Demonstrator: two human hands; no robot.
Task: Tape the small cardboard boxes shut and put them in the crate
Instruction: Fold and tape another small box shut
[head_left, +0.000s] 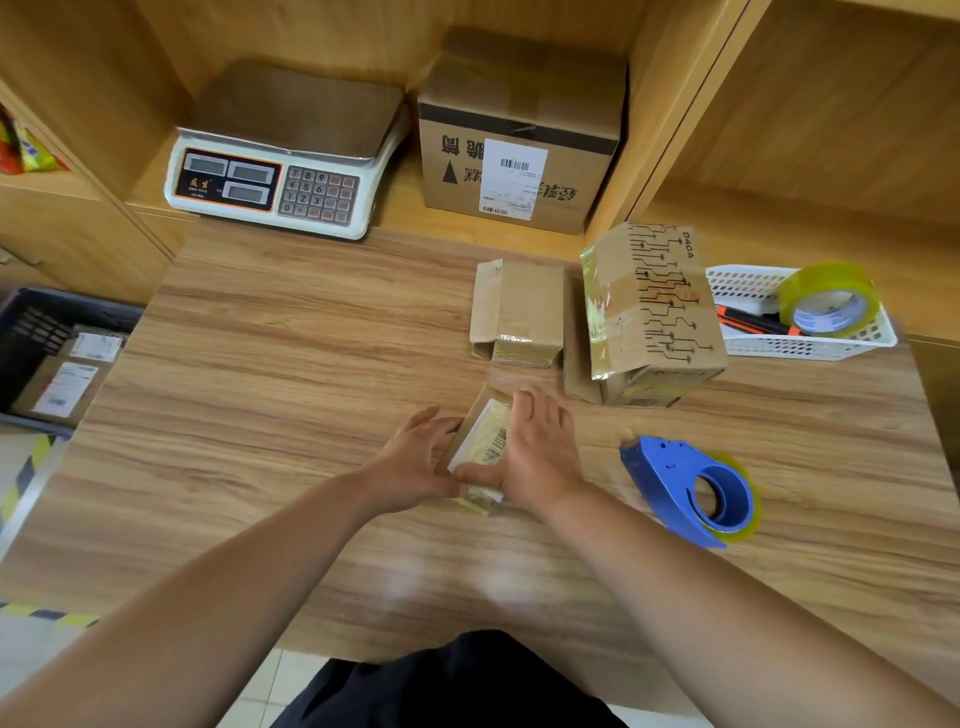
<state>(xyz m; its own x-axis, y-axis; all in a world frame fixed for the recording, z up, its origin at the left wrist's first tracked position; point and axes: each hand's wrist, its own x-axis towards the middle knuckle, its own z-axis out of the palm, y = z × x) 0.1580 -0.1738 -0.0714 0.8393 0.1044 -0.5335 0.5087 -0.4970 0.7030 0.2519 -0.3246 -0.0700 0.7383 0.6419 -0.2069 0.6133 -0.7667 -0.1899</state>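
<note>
A small cardboard box with a white barcode label and glossy tape lies on the wooden table. My left hand presses its left side with straight fingers. My right hand lies flat over its right side, thumb pressing the tape at the near end. A blue tape dispenser lies on the table to the right, apart from both hands. Farther back stand another small box and a taller printed box. The dark crate sits off the table's left edge, holding labelled boxes.
A white scale and a large labelled carton stand at the back against wooden shelving. A white basket at the right holds a tape roll and an orange-black cutter. Yellow-black floor tape runs at the left.
</note>
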